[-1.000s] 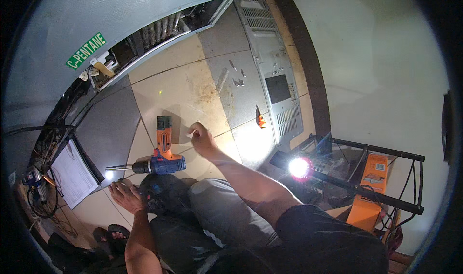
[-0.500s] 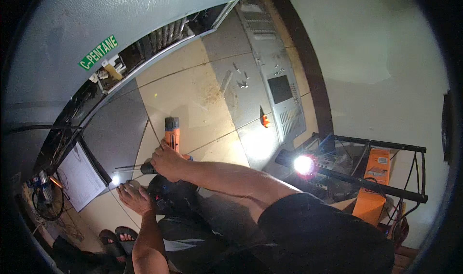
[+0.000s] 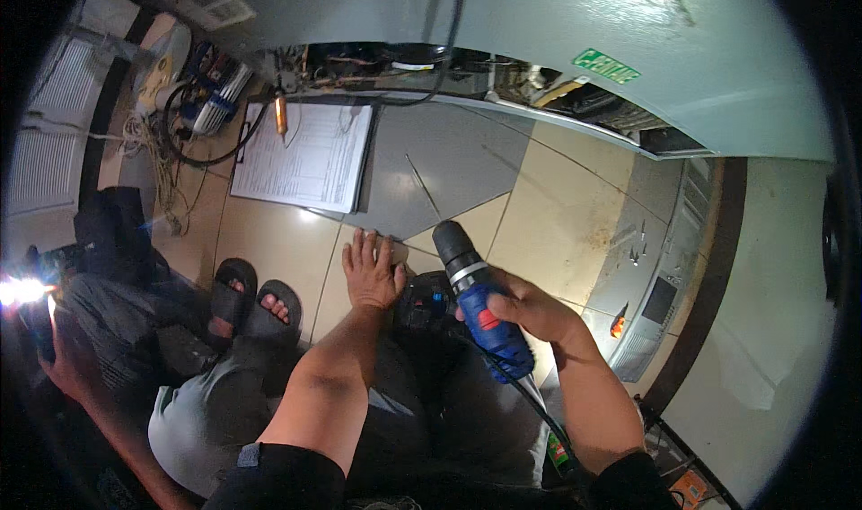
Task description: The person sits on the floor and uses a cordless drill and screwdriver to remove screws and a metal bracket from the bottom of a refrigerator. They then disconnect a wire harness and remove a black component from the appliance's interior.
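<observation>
In my right hand is a blue corded drill with a red button, my fingers wrapped around its body. A long thin bit runs from the black chuck, pointing up and left over the grey floor tile. My left hand is open, fingers spread, holding nothing, low over the beige tile left of the drill. Whether it rests on the floor I cannot tell. Ahead stands a grey appliance with an uncovered lower opening, where pipes and wires show.
A clipboard with papers lies ahead left, beside a blue pump and hoses. At the left another person's hand is near a bright lamp. Several screws and an orange-handled tool lie near a vented panel.
The view has swung left, bringing the clipboard and other person further in. The right hand now holds the drill in plain sight; the orange tool beside it before is no longer seen.
</observation>
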`<state>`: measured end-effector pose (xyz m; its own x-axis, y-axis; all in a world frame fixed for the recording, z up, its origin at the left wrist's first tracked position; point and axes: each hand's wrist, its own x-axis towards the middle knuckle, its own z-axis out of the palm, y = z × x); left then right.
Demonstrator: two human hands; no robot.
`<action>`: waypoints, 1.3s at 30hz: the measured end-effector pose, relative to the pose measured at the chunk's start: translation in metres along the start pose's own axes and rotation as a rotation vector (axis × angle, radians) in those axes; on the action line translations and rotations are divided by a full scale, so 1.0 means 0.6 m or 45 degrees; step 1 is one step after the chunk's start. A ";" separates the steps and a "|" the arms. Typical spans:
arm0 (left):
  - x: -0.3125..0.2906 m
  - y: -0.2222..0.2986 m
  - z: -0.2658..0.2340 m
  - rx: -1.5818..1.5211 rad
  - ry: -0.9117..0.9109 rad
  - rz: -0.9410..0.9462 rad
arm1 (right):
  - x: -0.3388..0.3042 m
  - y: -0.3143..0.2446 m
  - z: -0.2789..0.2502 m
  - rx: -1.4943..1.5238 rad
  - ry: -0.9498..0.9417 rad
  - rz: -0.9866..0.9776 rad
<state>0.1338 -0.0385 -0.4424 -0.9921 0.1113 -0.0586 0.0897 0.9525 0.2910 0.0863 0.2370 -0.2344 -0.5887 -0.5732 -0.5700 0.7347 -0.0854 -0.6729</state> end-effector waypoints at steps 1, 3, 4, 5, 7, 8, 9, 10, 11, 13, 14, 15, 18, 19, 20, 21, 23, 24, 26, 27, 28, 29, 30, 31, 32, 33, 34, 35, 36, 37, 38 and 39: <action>0.000 0.001 -0.002 0.002 -0.005 -0.009 | -0.004 0.006 0.016 0.055 0.075 0.044; 0.002 -0.003 -0.007 0.005 -0.022 -0.019 | -0.006 0.034 0.059 0.146 0.266 0.183; 0.003 -0.004 -0.008 0.004 -0.046 -0.028 | -0.006 0.046 0.074 0.207 0.228 0.142; 0.001 -0.005 -0.009 0.007 -0.075 -0.041 | 0.003 0.056 0.082 0.236 0.211 0.100; 0.000 -0.007 -0.008 -0.042 -0.033 -0.037 | 0.025 0.065 0.094 0.241 0.145 0.025; 0.001 -0.009 -0.007 -0.044 0.003 -0.027 | 0.040 0.063 0.096 0.175 0.181 0.027; 0.002 -0.009 -0.006 -0.045 0.037 -0.004 | 0.055 0.056 0.098 0.135 0.164 0.001; 0.003 -0.012 -0.005 -0.059 -0.018 -0.023 | 0.076 0.045 0.094 0.082 0.134 0.007; 0.003 -0.014 -0.006 -0.068 -0.017 -0.022 | 0.096 0.031 0.091 0.031 0.107 0.015; 0.008 -0.018 -0.005 -0.084 0.037 -0.002 | 0.147 0.004 0.090 0.004 0.075 -0.080; 0.010 -0.019 -0.006 -0.079 0.051 -0.005 | 0.171 -0.006 0.095 0.081 0.157 -0.094; 0.011 -0.018 -0.008 -0.078 0.059 -0.010 | 0.185 -0.021 0.092 0.120 0.121 -0.061; 0.029 -0.021 -0.023 -0.150 0.130 -0.025 | 0.276 -0.051 0.100 0.049 0.259 -0.140; 0.040 -0.022 -0.032 -0.200 0.073 -0.068 | 0.300 -0.059 0.102 0.010 0.303 -0.157; 0.056 -0.021 -0.040 -0.297 0.186 -0.140 | 0.318 -0.065 0.102 -0.028 0.347 -0.168; 0.078 -0.021 -0.049 -0.343 0.279 -0.193 | 0.335 -0.072 0.100 -0.038 0.336 -0.157; 0.134 -0.025 -0.070 -0.459 0.432 -0.325 | 0.361 -0.083 0.098 -0.048 0.324 -0.146; 0.168 -0.029 -0.081 -0.442 0.547 -0.321 | 0.369 -0.087 0.097 -0.162 0.397 -0.140; 0.238 -0.047 -0.104 -0.462 0.677 -0.239 | 0.380 -0.094 0.095 -0.209 0.361 -0.169; 0.268 -0.055 -0.114 -0.491 0.711 -0.214 | 0.382 -0.096 0.095 -0.241 0.373 -0.166; 0.300 -0.066 -0.123 -0.557 0.740 -0.167 | 0.384 -0.098 0.095 -0.211 0.352 -0.164; 0.328 -0.073 -0.130 -0.509 0.817 -0.165 | 0.386 -0.101 0.095 -0.190 0.358 -0.157; 0.354 -0.077 -0.135 -0.551 0.744 -0.229 | 0.387 -0.103 0.096 -0.165 0.373 -0.160; 0.377 -0.078 -0.137 -0.600 0.647 -0.323 | 0.390 -0.104 0.097 -0.160 0.379 -0.134; 0.397 -0.080 -0.139 -0.610 0.676 -0.388 | 0.392 -0.105 0.097 -0.150 0.401 -0.116; 0.417 -0.082 -0.141 -0.621 0.681 -0.469 | 0.393 -0.107 0.097 -0.146 0.388 -0.107; 0.426 -0.082 -0.142 -0.654 0.591 -0.583 | 0.392 -0.106 0.098 -0.135 0.442 -0.080; 0.431 -0.082 -0.143 -0.648 0.584 -0.492 | 0.389 -0.104 0.100 -0.125 0.458 -0.056; 0.439 -0.085 -0.145 -0.660 0.492 -0.430 | 0.386 -0.103 0.101 -0.101 0.436 -0.113; 0.444 -0.086 -0.146 -0.661 0.471 -0.339 | 0.378 -0.098 0.105 -0.092 0.506 -0.042; 0.451 -0.086 -0.146 -0.674 0.407 -0.342 | 0.365 -0.090 0.111 -0.072 0.541 -0.051; 0.460 -0.086 -0.146 -0.709 0.476 -0.322 | 0.353 -0.084 0.115 -0.072 0.610 -0.009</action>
<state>-0.1521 -0.0816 -0.3899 -0.9494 -0.2929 0.1133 -0.1064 0.6392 0.7616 -0.0523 0.0640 -0.2885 -0.6923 -0.1317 -0.7095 0.7186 -0.0360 -0.6945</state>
